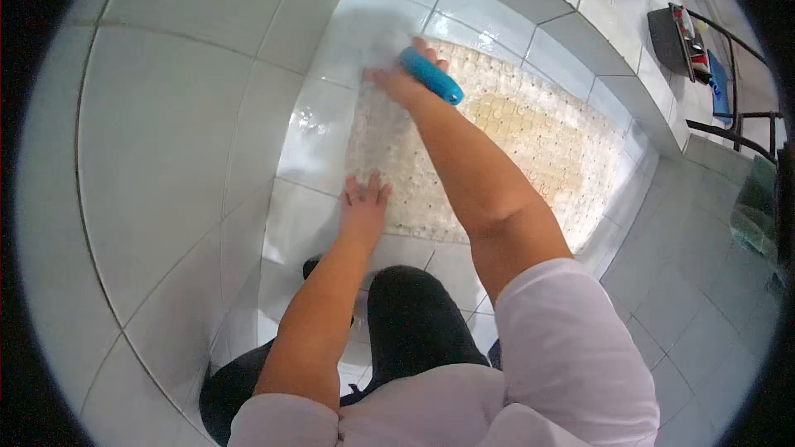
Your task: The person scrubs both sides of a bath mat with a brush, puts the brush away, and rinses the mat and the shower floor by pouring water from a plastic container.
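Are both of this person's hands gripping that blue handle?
No, only the right hand is at the blue handle; the left hand rests with fingers spread at the edge of the pale mat.

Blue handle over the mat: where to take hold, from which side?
Probably around the middle of the blue handle, from the person's side: it is elongated and rounded, its holed end pointing back that way. The right hand is at its far end.

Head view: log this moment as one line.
left hand: spread on mat, near-left corner | right hand: gripping blue handle, far-left corner | tiles: shiny
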Available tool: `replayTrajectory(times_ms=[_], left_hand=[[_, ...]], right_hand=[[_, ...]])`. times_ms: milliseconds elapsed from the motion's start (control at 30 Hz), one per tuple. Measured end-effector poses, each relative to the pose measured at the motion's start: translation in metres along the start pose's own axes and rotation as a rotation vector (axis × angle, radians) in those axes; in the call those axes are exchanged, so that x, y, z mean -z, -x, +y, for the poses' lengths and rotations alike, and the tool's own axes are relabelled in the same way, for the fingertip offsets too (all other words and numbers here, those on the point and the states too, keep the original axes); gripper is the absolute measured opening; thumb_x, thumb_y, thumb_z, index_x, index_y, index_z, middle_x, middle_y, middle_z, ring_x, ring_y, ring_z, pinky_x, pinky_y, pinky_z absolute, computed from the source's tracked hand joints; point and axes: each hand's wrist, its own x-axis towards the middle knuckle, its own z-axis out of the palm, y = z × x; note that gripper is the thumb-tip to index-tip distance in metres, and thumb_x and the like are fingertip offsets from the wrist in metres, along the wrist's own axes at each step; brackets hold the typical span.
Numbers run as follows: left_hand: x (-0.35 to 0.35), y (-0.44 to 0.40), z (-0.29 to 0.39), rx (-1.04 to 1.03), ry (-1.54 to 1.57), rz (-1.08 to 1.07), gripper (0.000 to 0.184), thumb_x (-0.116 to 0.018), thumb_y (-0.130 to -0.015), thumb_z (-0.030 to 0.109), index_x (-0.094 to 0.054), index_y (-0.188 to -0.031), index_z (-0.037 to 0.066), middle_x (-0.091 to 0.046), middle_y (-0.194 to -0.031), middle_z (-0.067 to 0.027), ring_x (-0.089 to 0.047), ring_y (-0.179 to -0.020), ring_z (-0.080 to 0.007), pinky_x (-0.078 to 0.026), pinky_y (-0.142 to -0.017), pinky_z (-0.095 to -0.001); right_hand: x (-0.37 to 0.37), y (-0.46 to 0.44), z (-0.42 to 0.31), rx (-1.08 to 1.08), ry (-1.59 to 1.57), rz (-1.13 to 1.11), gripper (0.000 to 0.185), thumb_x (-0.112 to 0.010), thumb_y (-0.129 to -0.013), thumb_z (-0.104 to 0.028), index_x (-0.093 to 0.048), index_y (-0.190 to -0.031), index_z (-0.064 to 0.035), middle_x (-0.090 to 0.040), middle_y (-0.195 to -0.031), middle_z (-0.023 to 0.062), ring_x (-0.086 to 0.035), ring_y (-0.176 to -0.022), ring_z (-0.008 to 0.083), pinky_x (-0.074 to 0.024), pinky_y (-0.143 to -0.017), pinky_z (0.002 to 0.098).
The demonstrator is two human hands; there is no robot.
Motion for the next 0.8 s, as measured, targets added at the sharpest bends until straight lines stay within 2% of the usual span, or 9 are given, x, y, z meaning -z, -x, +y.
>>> replayTrajectory(times_ms=[133,233,267,367,433,533,633,733,800], left_hand=[[0.014,0.002,-0.001,-0.007,0.003,0.017,0.043,-0.038,-0.082,0.016,-0.034,-0.125,0.019,-0.016,-0.136,-0.0062,-0.015,-0.119,-0.0472,-0.024,-0.093,-0.0539],[0.012,0.004,-0.002,-0.024,0.037,0.011,0.043,-0.038,-0.082,0.016,-0.034,-0.125,0.019,-0.015,-0.137,-0.0059,-0.015,-0.119,-0.0476,-0.025,-0.093,-0.0532],[0.01,0.003,-0.001,-0.016,0.011,0.01,0.042,-0.038,-0.083,0.016,-0.034,-0.125,0.019,-0.014,-0.137,-0.0059,-0.016,-0.119,-0.0477,-0.025,-0.094,-0.0531],[0.007,0.002,0.004,0.006,-0.016,-0.014,0.043,-0.039,-0.083,0.016,-0.034,-0.125,0.018,-0.012,-0.137,-0.006,-0.016,-0.118,-0.0483,-0.024,-0.094,-0.0529],[0.008,-0.001,0.004,0.024,-0.033,-0.024,0.043,-0.039,-0.082,0.016,-0.033,-0.125,0.018,-0.011,-0.138,-0.0062,-0.016,-0.118,-0.0487,-0.024,-0.094,-0.0529],[0.008,0.001,0.003,0.018,0.025,-0.018,0.044,-0.039,-0.082,0.017,-0.032,-0.126,0.019,-0.01,-0.138,-0.007,-0.014,-0.118,-0.0497,-0.023,-0.093,-0.0552],[0.013,0.004,-0.002,0.022,0.057,-0.066,0.045,-0.04,-0.082,0.016,-0.032,-0.126,0.018,-0.01,-0.138,-0.0078,-0.014,-0.118,-0.0503,-0.022,-0.092,-0.058],[0.009,0.002,0.001,0.016,0.016,-0.03,0.043,-0.041,-0.082,0.016,-0.034,-0.124,0.018,-0.011,-0.137,-0.0067,-0.015,-0.118,-0.0502,-0.023,-0.089,-0.0612],[0.012,0.002,-0.001,0.009,0.037,-0.007,0.042,-0.04,-0.082,0.015,-0.035,-0.123,0.019,-0.013,-0.137,-0.0056,-0.016,-0.117,-0.0499,-0.025,-0.086,-0.0637]], right_hand=[[0.047,-0.022,0.069,0.255,0.139,-0.181,0.068,-0.058,-0.067,-0.049,-0.037,-0.122,-0.0149,-0.037,-0.122,0.0144,-0.039,-0.109,0.0311,-0.0272,-0.094,0.0411],[0.051,-0.075,0.227,-0.288,-0.474,-0.109,0.062,-0.053,-0.074,-0.044,-0.038,-0.119,-0.0039,-0.051,-0.107,0.0155,-0.05,-0.096,0.0236,-0.0381,-0.081,0.0305],[0.056,-0.099,0.278,-0.186,-0.396,-0.05,0.063,-0.053,-0.074,-0.045,-0.041,-0.117,0.0003,-0.051,-0.108,0.0156,-0.051,-0.095,0.0225,-0.0393,-0.08,0.0303],[0.031,-0.1,0.251,-0.346,-0.598,-0.181,0.054,-0.051,-0.077,-0.04,-0.042,-0.117,-0.0053,-0.053,-0.101,0.0134,-0.051,-0.09,0.0233,-0.0388,-0.08,0.0318],[-0.018,-0.079,0.162,-0.027,-0.225,0.037,0.051,-0.048,-0.078,-0.038,-0.036,-0.123,-0.0173,-0.051,-0.104,0.0148,-0.05,-0.091,0.0259,-0.0382,-0.082,0.0344],[0.0,0.001,0.031,0.196,0.06,0.005,0.068,-0.06,-0.064,-0.046,-0.039,-0.117,-0.0095,-0.047,-0.108,0.0178,-0.045,-0.102,0.0311,-0.0348,-0.088,0.0421],[-0.007,-0.038,0.074,0.194,-0.013,0.088,0.065,-0.062,-0.063,-0.044,-0.041,-0.113,-0.0081,-0.049,-0.103,0.0156,-0.048,-0.096,0.0287,-0.0374,-0.084,0.039],[0.039,-0.085,0.186,-0.072,-0.416,-0.194,0.048,-0.045,-0.079,-0.041,-0.042,-0.111,-0.0056,-0.049,-0.106,0.0122,-0.048,-0.094,0.0202,-0.0382,-0.08,0.0356],[0.038,-0.094,0.219,-0.08,-0.399,-0.104,0.042,-0.047,-0.078,-0.039,-0.047,-0.103,-0.0054,-0.052,-0.097,0.0117,-0.05,-0.089,0.0202,-0.0395,-0.079,0.0347]])
